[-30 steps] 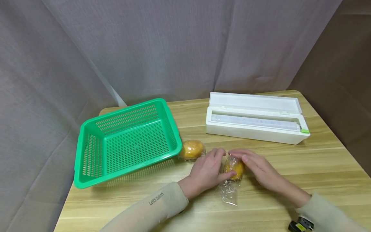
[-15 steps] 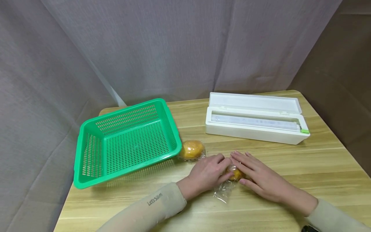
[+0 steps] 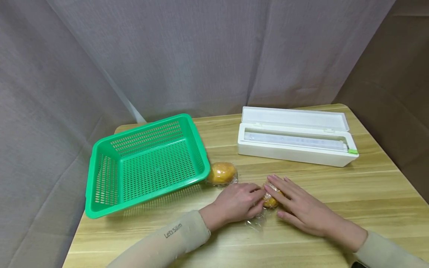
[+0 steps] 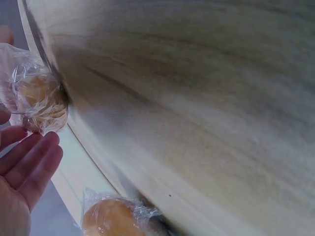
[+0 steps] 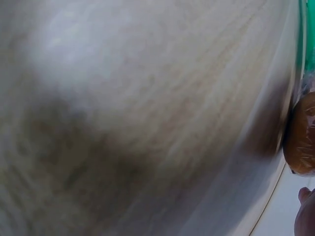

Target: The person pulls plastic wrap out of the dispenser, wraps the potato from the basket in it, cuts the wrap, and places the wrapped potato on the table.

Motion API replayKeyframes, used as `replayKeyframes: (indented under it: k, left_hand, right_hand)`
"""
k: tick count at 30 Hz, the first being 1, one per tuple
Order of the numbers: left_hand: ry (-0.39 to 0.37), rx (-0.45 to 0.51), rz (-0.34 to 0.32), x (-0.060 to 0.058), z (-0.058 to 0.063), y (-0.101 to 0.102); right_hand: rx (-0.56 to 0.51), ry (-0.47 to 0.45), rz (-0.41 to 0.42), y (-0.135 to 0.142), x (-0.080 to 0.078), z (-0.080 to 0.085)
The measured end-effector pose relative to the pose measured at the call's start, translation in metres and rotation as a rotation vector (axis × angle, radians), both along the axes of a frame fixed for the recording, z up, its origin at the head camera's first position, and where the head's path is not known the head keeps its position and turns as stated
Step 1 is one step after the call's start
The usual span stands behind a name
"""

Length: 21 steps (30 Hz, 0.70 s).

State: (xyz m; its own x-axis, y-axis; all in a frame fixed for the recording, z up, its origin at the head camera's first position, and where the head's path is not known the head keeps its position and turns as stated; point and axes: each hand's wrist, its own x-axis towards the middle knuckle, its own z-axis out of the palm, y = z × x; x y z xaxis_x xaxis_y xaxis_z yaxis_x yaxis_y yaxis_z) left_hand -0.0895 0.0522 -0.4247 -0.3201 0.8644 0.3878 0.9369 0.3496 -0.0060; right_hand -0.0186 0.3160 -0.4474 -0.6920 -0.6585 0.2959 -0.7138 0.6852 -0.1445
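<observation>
A yellow-orange fruit (image 3: pixel 270 202), mango-like and wrapped in clear plastic film, lies on the table between both hands. From its left side, my left hand (image 3: pixel 236 203) pinches the film (image 3: pixel 255 222) with thumb and forefinger; the left hand's other fingers (image 4: pixel 37 164) extend beside the fruit in the left wrist view. My right hand (image 3: pixel 299 210) rests over the fruit's right side, fingers straight, hiding part of it. At the right wrist view's edge the fruit (image 5: pixel 301 135) is only partly visible. Another wrapped fruit (image 3: pixel 222 173) sits just beyond the left hand.
A green perforated basket (image 3: pixel 147 199) stands at the left, its right corner beside the second fruit. Toward the back right is a white cling film dispenser (image 3: pixel 288 152), lid raised, with a roll inside and a green tab (image 3: pixel 352 151). Grey curtains (image 3: pixel 174 56) hang behind the wooden table.
My right hand has moved from the fruit's far side to lie over its right side. My left thumb has drawn back to the film, and the loose film tail on the table shows shorter.
</observation>
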Motion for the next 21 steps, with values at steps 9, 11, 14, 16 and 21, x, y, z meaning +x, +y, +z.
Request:
replayKeyframes:
  k: [9,11,14,16,21]
  left_hand:
    - [0.066,0.009,-0.002,0.002,0.003,0.001]
    - [0.079,0.005,0.005,0.002,0.004,0.001]
    - [0.087,-0.003,0.009,0.001,0.006,0.002]
    - [0.083,-0.010,0.007,0.000,0.007,0.003]
    - [0.102,-0.026,0.010,-0.002,0.008,0.003]
  right_hand:
    - [0.008,-0.026,-0.016,-0.003,0.002,0.000]
    - [-0.026,-0.051,-0.036,-0.004,0.003,0.004]
    - [-0.122,-0.110,-0.088,-0.006,0.005,0.010]
    - [-0.176,-0.130,-0.126,-0.007,0.006,0.014]
    - [-0.180,-0.157,-0.148,-0.006,0.007,0.015]
